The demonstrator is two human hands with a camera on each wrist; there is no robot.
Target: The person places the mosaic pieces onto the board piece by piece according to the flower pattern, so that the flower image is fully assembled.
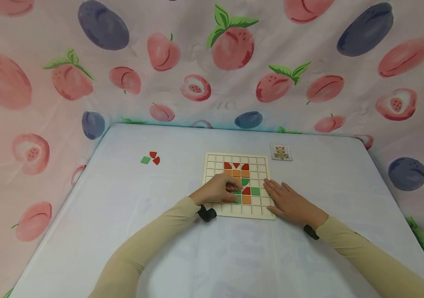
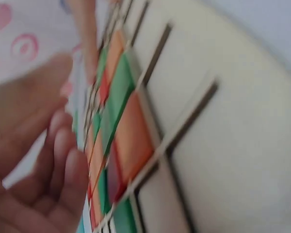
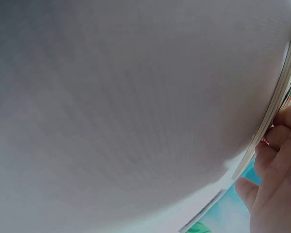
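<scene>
A square wooden grid board (image 1: 219, 210) lies on the table, its middle cells filled with red, orange and green flat pieces. My left hand (image 1: 217, 188) hovers over the board's left-centre part with bent fingers, covering some pieces. Between its thumb and fingertips I see no piece. In the left wrist view, the fingers (image 2: 68, 170) curve beside the inlaid orange and green tiles (image 2: 133, 136). My right hand (image 1: 293, 203) lies with fairly straight fingers against the board's right edge. The right wrist view shows its fingers (image 3: 266, 158) touching that edge.
Two red rounded pieces (image 1: 156, 160) and a green square (image 1: 145, 160) lie loose on the table, left of the board. A small pattern card (image 1: 281, 152) with a gridded picture lies beyond the board's upper right corner. Behind the table hangs a fruit-print cloth (image 1: 226, 91).
</scene>
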